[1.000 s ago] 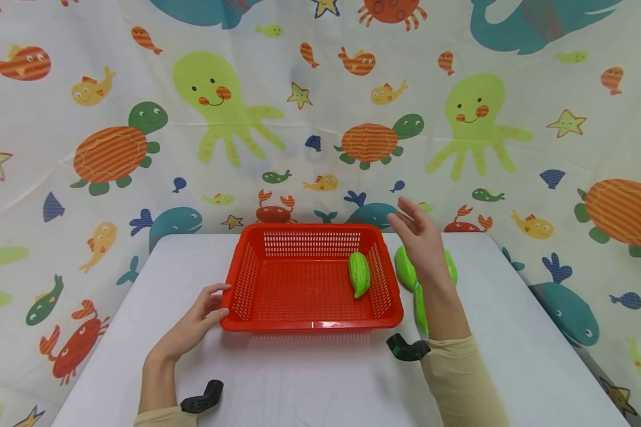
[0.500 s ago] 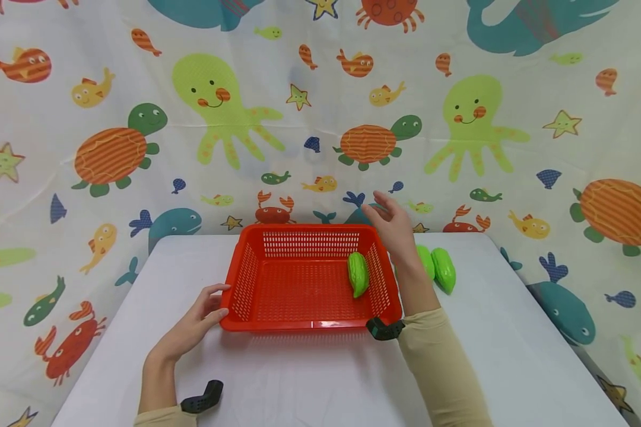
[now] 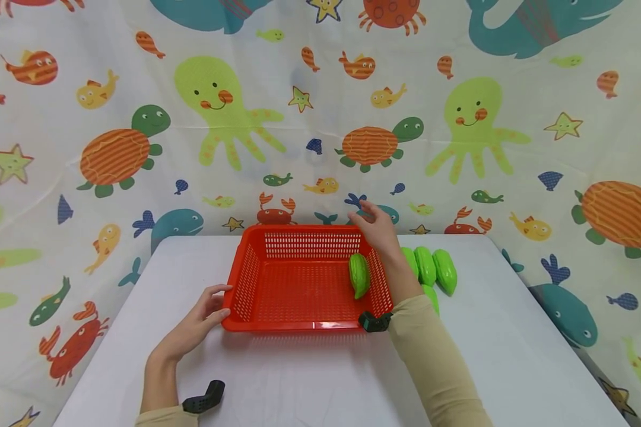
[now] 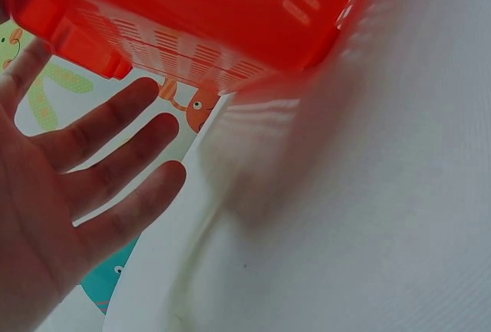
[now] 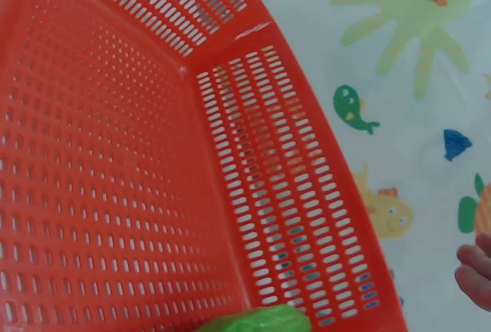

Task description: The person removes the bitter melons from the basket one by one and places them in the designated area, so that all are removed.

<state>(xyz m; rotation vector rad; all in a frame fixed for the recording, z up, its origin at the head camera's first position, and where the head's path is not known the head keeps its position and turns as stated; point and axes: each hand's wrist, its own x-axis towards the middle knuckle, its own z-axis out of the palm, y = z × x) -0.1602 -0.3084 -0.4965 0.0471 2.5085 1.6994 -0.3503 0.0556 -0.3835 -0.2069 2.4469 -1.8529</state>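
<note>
A red plastic basket (image 3: 312,325) with slotted walls stands on the white table. Inside, near its right wall, lies one green bitter melon (image 3: 359,275). At the basket's left rim my left hand (image 3: 196,320) holds on with thumb and index finger; in the left wrist view the other fingers (image 4: 115,125) spread out below the rim. My right hand (image 3: 376,226) hovers over the basket's back right corner with loosely bent fingers, holding nothing. Only its fingertips (image 5: 477,274) show at the right edge of the right wrist view.
Several more green bitter melons (image 3: 445,271) lie on the table to the right of the basket, partly hidden by the right forearm. Behind the table (image 3: 299,379) hangs a curtain (image 3: 320,118) printed with sea animals. Each wrist carries a black camera (image 3: 204,398).
My right hand has moved left, from above the melons on the right to above the basket's back right corner. The left hand, basket and melon inside stay as they were.
</note>
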